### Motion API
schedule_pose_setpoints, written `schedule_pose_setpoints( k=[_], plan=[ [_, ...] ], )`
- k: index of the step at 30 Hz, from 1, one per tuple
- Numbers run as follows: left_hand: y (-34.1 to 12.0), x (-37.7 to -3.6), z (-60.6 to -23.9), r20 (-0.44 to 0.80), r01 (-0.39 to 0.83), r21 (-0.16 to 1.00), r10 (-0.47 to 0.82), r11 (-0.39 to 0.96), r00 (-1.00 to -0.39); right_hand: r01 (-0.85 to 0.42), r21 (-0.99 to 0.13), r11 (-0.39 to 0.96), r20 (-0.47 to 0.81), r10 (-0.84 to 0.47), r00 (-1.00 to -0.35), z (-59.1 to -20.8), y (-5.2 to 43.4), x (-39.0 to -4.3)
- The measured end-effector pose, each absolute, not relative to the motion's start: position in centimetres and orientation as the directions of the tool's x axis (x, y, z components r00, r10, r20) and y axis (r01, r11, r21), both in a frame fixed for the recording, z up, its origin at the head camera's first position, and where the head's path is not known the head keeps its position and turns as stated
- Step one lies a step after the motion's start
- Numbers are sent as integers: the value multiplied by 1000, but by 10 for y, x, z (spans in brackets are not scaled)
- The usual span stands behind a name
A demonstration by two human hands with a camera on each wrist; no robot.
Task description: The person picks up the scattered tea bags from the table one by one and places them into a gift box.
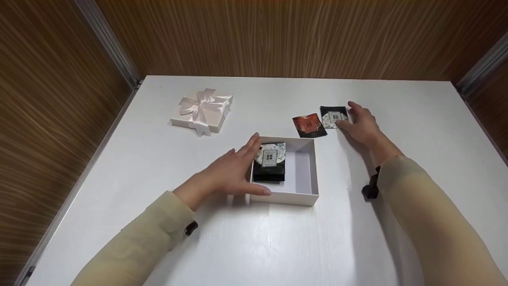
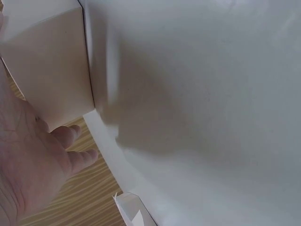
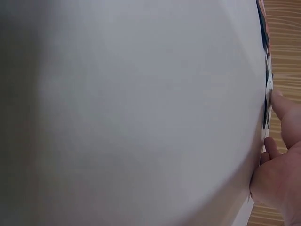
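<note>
A left hand [image 1: 230, 171] rests flat-fingered against the open white box [image 1: 305, 194] holding one black packet [image 1: 270, 163], while the right hand [image 1: 363, 125] touches another black packet [image 1: 334, 117] on the table — a loose fingertip hold could slide it into the red packet [image 1: 309, 125].

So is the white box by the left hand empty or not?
Not empty. The open white box holds one black packet on its left side; the rest of its floor is bare. The left hand rests against that side.
</note>
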State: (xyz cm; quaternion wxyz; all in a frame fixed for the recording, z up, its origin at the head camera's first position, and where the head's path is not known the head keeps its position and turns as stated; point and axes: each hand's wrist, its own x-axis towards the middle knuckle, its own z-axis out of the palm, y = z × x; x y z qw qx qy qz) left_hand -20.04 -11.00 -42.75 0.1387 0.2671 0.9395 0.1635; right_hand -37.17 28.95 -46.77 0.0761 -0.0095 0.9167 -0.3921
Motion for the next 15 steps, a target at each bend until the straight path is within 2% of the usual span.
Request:
schedule_pose_setpoints(
  k=[5,15],
  plan=[
    [-110,-200,-427,-163,460,388,550,799,-819,23,-686,728,-128,-89,-988,-468,290,-373],
    [-109,-201,-429,-158,462,386,551,798,-819,31,-703,711,-155,-109,-982,-466,293,-373]
  ],
)
